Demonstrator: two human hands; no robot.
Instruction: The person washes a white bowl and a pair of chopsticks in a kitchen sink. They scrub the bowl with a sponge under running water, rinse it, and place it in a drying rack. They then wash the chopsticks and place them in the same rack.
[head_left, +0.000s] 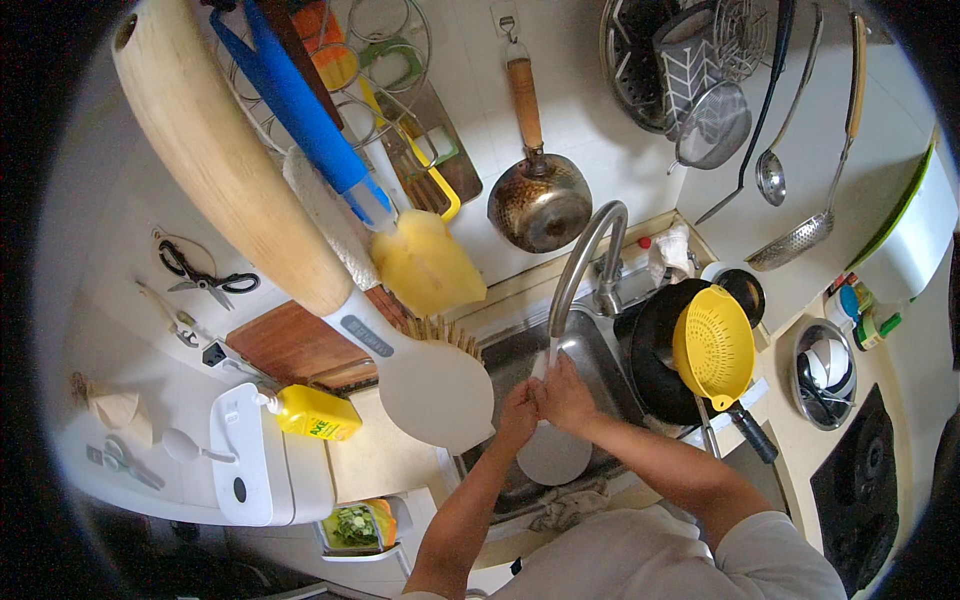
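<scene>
Under the curved metal faucet (581, 255), both hands are close together over the stainless steel sink (592, 337). My left hand (519, 410) and my right hand (566, 394) grip a narrow pale object (539, 365), whose end sticks out above the fingers near the spout. Just below the hands shows a round, greyish-white flat thing (555, 455). Whether it joins the pale object cannot be told, because the hands cover the part between. A crumpled cloth (570, 505) lies at the sink's front edge.
A yellow colander (714, 349) rests in a black wok (649, 360) right of the sink. Close overhead hang a wooden-handled brush (439, 390) and a yellow sponge brush (427, 262). Left are a yellow soap bottle (319, 412) and a cutting board (300, 345); right, a metal bowl (806, 405) and a cooktop (862, 480).
</scene>
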